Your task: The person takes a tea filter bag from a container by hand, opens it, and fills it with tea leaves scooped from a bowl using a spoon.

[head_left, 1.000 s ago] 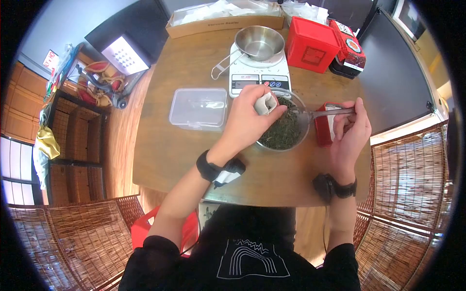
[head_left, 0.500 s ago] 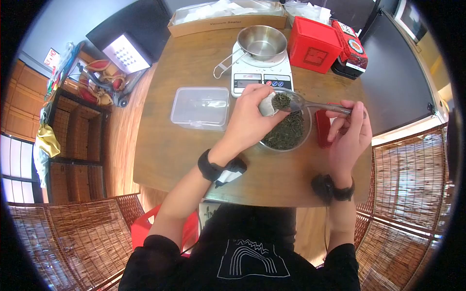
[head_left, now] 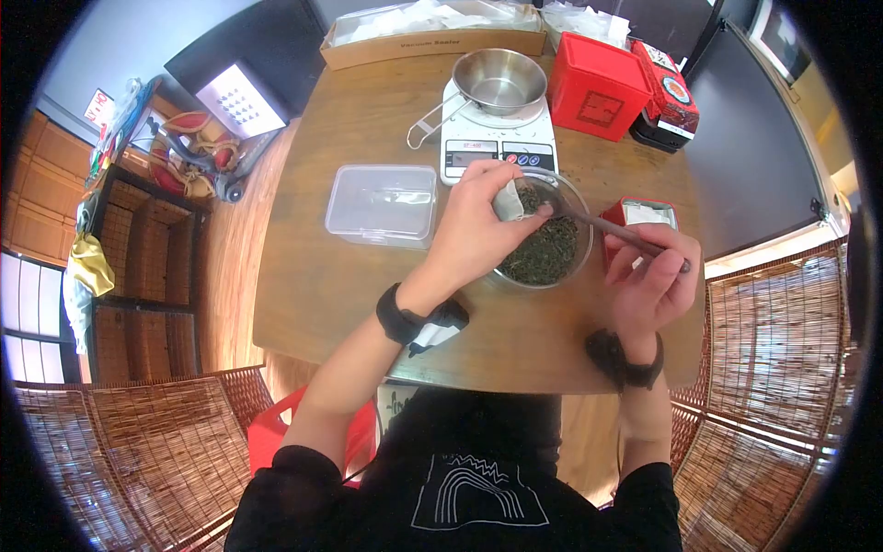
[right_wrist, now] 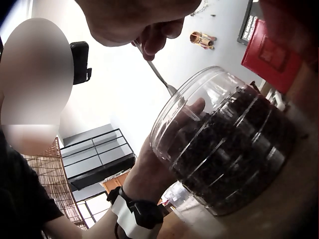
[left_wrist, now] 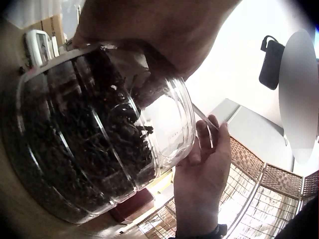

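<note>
A clear ribbed jar [left_wrist: 89, 134] of dark dried leaves [head_left: 543, 256] stands on the table in front of the scale. Over its mouth the left hand [head_left: 478, 216] pinches a small white pouch [head_left: 507, 202], its opening facing right. The right hand [head_left: 658, 276], right of the jar, grips the handle of a metal spoon [head_left: 618, 232]; the spoon's head lies at the pouch's opening, partly hidden by the left thumb. In the right wrist view the spoon [right_wrist: 160, 77] slants down into the jar's mouth.
A steel pan [head_left: 498, 81] sits on a white scale [head_left: 457, 147]. A lidded plastic box [head_left: 380, 204] lies left. An open red box [head_left: 648, 213] with white contents stands right; a red container [head_left: 598, 87] and a carton [head_left: 432, 46] stand behind.
The spoon has come to the pouch's opening from the right, and its handle end has swung down toward the person with the right hand. Leaves heaped at the pouch's mouth now sit lower.
</note>
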`<action>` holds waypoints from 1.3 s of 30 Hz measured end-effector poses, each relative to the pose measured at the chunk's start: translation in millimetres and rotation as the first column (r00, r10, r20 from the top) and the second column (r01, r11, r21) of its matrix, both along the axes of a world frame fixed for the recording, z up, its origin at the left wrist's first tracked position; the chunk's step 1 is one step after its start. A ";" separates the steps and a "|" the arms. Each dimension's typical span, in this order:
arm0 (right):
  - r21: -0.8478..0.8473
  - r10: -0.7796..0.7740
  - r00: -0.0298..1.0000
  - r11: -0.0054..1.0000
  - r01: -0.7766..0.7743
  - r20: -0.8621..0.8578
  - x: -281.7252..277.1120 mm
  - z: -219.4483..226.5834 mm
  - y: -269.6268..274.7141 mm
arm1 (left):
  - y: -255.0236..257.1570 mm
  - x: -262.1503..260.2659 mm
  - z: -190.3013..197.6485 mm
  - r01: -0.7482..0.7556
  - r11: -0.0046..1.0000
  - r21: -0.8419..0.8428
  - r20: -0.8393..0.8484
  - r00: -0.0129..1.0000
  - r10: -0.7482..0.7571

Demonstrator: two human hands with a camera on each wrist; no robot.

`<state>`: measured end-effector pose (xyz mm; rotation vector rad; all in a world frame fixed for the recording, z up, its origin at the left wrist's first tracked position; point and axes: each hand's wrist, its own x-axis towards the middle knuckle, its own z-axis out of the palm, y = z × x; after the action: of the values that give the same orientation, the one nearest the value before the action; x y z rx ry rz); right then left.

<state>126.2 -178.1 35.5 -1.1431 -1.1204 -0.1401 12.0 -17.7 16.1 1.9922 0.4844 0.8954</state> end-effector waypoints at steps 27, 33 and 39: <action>-0.364 0.153 0.938 0.893 -0.266 -0.311 3.6 13.9 0.7 | -6.4 -0.8 7.6 -0.004 0.978 -0.208 0.120 0.992 0.029; -0.350 -0.048 0.983 0.937 -0.018 -0.177 2.3 14.4 1.1 | -6.5 -1.9 8.7 -0.017 0.984 -0.178 0.141 0.989 0.042; -0.291 -0.251 0.956 0.936 0.200 -0.149 10.3 7.3 4.1 | -5.5 -0.3 6.4 0.015 0.981 -0.192 0.155 0.988 0.015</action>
<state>136.5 -174.0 42.8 -1.5017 -0.8572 -0.0562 11.7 -23.2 22.4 1.7318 0.4639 0.9588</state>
